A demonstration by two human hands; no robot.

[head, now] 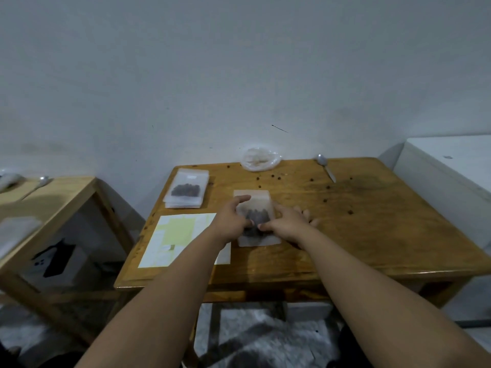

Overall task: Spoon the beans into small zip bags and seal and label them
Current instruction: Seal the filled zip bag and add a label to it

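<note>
Zip bag (256, 208) with dark beans (255, 216) inside lay flat near the middle of the wooden table (372, 235), a little towards the left edge. My left hand (233, 221) rested on the bag's left side and my right hand (287, 224) on its right side. Both thumbs pressed down on the bag and almost met over the beans. The fingers of both hands were spread and fairly straight, not clenched; those of the right hand reached past the bag onto the wood. Whether the zip was closed could not be told.

Stack of zip bags (186, 203) sat near the far left corner, its top bag holding beans. Label sheet (180, 235), white with pale yellow areas, lay by the near left edge, just beside the held bag. Crumpled clear plastic bag (260, 159) stood at the far edge, and a metal spoon (325, 167) lay to its right. Loose beans (350, 212) were scattered over the far and right parts of the table. Second wooden table (47, 197) stood apart to the left.
</note>
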